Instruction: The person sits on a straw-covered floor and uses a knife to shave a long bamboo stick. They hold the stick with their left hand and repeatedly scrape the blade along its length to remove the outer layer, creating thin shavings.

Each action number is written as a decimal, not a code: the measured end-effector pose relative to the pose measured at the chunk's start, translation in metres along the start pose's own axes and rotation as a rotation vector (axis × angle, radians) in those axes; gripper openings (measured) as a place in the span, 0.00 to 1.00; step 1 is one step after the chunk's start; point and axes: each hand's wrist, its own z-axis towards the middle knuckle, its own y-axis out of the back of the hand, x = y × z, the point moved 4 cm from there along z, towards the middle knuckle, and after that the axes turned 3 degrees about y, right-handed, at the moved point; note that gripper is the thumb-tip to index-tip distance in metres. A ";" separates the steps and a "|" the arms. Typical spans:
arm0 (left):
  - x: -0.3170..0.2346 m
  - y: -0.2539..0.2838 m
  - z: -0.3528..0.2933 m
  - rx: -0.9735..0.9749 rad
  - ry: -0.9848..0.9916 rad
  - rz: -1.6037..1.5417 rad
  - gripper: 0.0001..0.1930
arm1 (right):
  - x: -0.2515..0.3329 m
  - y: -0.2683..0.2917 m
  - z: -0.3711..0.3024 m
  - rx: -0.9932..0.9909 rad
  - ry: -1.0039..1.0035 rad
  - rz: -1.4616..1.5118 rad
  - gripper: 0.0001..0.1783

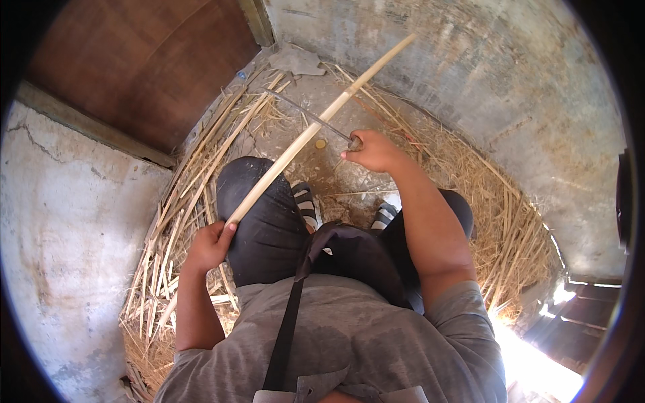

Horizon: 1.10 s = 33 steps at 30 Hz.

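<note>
A long pale strip of split bamboo (pixel 295 146) slants from beside my left knee up toward the far wall. Its near end is gripped by my left hand (pixel 209 245), thumb on top, over my left thigh. My right hand (pixel 373 152) is closed round the short handle of a long thin-bladed knife (pixel 290 102). The blade crosses the bamboo strip at about its middle and points away to the far left. Whether the edge bites into the strip, I cannot tell.
Long split strips (pixel 195 181) lie heaped along the left wall. Straw-like shavings (pixel 497 228) pile up on the right. Stained walls (pixel 463 74) close in, with a brown wooden panel (pixel 148 60) at far left. My feet in striped footwear (pixel 306 201) rest on the floor.
</note>
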 end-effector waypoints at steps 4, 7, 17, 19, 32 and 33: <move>0.001 0.000 0.001 0.027 0.018 -0.010 0.28 | 0.023 -0.016 -0.005 0.144 0.127 -0.116 0.28; 0.000 0.002 0.000 0.027 0.017 -0.016 0.28 | 0.039 -0.026 -0.007 0.230 0.215 -0.166 0.28; -0.004 0.003 0.002 0.001 -0.032 0.041 0.29 | -0.040 0.005 0.009 -0.052 -0.171 0.036 0.31; -0.002 0.003 0.002 0.012 -0.012 0.020 0.29 | -0.025 0.000 0.003 -0.018 -0.039 -0.029 0.30; -0.005 0.003 0.000 0.002 0.008 0.013 0.29 | -0.008 -0.009 0.007 0.029 -0.020 -0.076 0.32; -0.006 0.004 -0.001 0.002 0.016 0.018 0.29 | -0.014 -0.003 0.006 -0.031 -0.104 -0.051 0.33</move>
